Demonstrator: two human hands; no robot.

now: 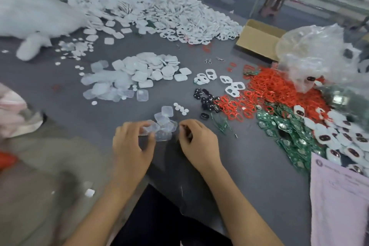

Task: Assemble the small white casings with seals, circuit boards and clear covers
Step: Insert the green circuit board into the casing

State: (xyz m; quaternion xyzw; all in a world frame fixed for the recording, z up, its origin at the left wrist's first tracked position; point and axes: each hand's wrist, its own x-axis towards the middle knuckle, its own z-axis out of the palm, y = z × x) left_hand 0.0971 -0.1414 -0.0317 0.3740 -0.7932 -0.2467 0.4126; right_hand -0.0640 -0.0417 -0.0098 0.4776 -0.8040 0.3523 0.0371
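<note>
Clear cover lying flat, pinched in left hand grip

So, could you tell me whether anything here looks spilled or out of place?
Yes: a white piece lies on the floor left of the table, off the work surface. On the table, red seals and green boards spill together in loose, overlapping heaps.
</note>
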